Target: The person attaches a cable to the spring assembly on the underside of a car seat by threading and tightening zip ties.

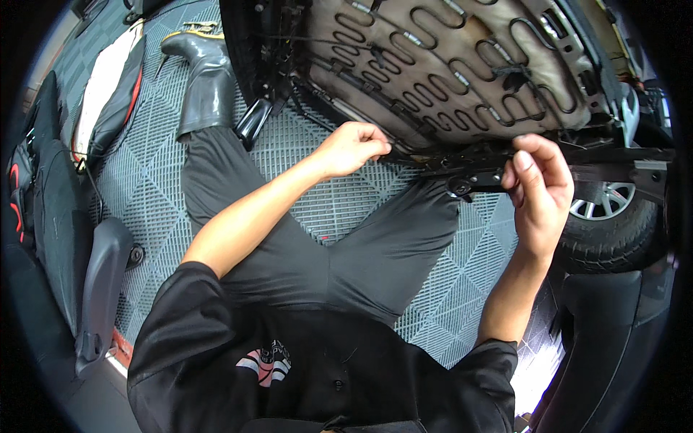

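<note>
A car seat [433, 72] is tipped up in front of me, its underside showing wavy wire springs over pale padding. At the seat's lower edge, my left hand [350, 150] is closed, thumb and fingertips pinched together against dark material; what they grip is too small to make out. Near the right end of the dark metal seat rail [476, 180], my right hand [540, 187] is raised with fingers curled and the thumb close to the index finger. Anything between those fingertips cannot be made out.
My legs are spread on a grey grid-tile floor [332, 209], a rubber boot [209, 86] at the far left. Other seat parts [61, 216] stand along the left. A wheel [603, 216] and a black seat piece [599, 332] are on the right. A white-and-black panel [108, 86] lies further left.
</note>
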